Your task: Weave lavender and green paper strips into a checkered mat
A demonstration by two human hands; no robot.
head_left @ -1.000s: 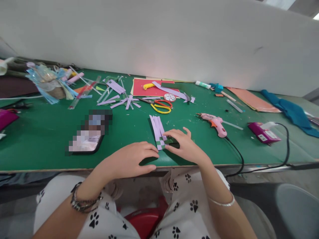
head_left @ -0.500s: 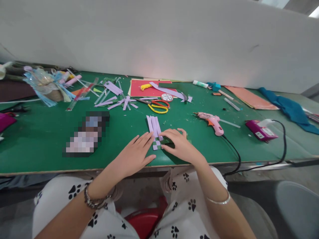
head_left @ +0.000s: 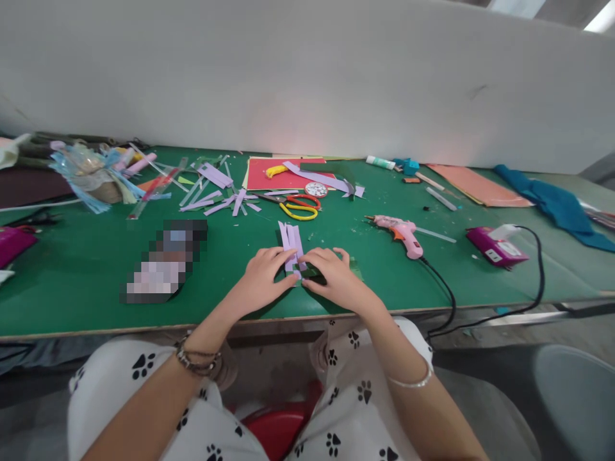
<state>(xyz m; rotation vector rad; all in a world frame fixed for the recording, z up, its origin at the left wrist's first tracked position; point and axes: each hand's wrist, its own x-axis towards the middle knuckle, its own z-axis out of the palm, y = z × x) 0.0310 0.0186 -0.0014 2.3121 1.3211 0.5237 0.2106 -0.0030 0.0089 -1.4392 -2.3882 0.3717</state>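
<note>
The left hand [head_left: 263, 278] and right hand [head_left: 336, 276] arch downward, thumbs parted from fingers. Woven purple strips [head_left: 291, 238] lie between, at their fingertips.

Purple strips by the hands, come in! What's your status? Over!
Left hand and right hand: both at the purple strips, near end. Strips: on green table, partly covered. Scissors: beyond, apart from these strips.

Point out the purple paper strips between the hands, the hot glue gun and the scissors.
Purple paper strips [head_left: 291, 241]: head view, upper part.
Hot glue gun [head_left: 403, 228]: head view, pink body.
Scissors [head_left: 287, 205]: head view, yellow handle.
</note>
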